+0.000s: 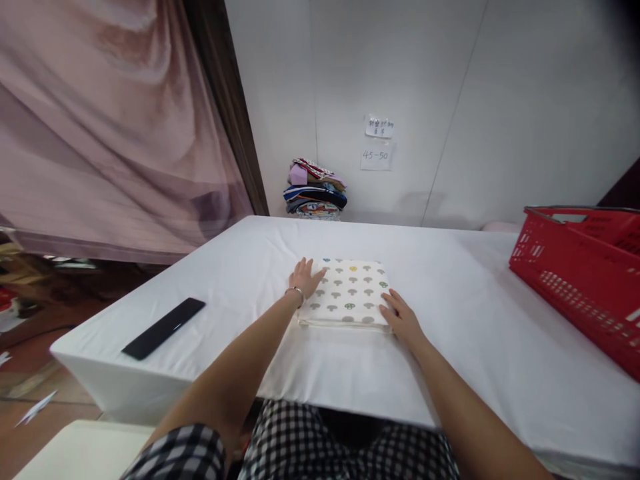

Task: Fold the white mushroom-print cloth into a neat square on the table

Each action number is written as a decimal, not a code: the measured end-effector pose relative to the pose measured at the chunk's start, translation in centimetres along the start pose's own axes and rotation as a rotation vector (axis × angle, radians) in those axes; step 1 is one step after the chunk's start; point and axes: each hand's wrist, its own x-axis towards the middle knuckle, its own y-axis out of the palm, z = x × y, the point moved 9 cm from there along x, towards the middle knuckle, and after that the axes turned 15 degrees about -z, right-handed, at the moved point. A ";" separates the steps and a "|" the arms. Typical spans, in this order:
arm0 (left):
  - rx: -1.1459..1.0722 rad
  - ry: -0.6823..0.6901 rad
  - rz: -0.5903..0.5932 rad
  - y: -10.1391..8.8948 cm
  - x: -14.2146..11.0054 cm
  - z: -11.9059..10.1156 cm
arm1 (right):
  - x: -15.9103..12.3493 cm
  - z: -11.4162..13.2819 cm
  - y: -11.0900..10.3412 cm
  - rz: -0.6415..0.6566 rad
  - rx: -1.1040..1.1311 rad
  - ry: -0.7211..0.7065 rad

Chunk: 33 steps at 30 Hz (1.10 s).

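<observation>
A folded cream cloth (349, 292) with small mushroom prints lies flat in the middle of the white-covered table (465, 293). My left hand (305, 277) rests flat on the cloth's left edge, fingers spread, a thin bracelet on the wrist. At the cloth's near right corner lies my right hand (401, 318), also flat with fingers stretched out. Neither hand grips anything.
A red plastic basket (580, 273) stands at the table's right edge. A black flat bar (164, 327) lies near the left edge. A pile of folded clothes (316, 191) sits against the white wall behind. A pink curtain (100, 127) hangs at left.
</observation>
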 end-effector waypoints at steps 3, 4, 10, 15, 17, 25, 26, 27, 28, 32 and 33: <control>0.090 0.047 0.131 2.4 -0.3 -1.1 | 0.1 0.1 -0.1 0.002 -0.002 0.004; 0.109 0.038 0.181 3.2 -0.5 -0.9 | 0.1 0.1 -0.2 0.004 -0.004 0.007; 0.072 0.034 0.283 4.4 -0.9 0.1 | 0.2 0.6 -0.3 0.011 -0.034 0.004; 0.012 0.058 0.286 4.4 -0.7 0.6 | 0.3 0.4 -0.2 0.011 -0.034 -0.014; -0.021 0.071 0.286 4.5 -1.0 1.0 | 0.3 0.3 -0.1 0.012 -0.031 -0.021; -0.054 -0.080 0.130 2.0 -2.3 3.1 | 0.4 0.4 -0.3 -0.008 -0.023 -0.016; -0.045 -0.095 0.110 1.7 -2.3 3.2 | 0.4 0.4 -0.4 -0.011 -0.023 -0.017; -0.036 -0.109 0.096 1.4 -2.4 3.3 | 0.4 0.3 -0.4 -0.014 -0.024 -0.016; -0.027 -0.126 0.085 1.2 -2.4 3.3 | 0.4 0.3 -0.4 -0.015 -0.024 -0.013; 0.027 -0.165 0.073 0.7 -2.5 3.5 | 0.5 0.1 -0.3 -0.017 -0.011 -0.005; 0.044 -0.171 0.074 0.6 -2.6 3.4 | 0.5 0.0 -0.3 -0.017 -0.010 -0.005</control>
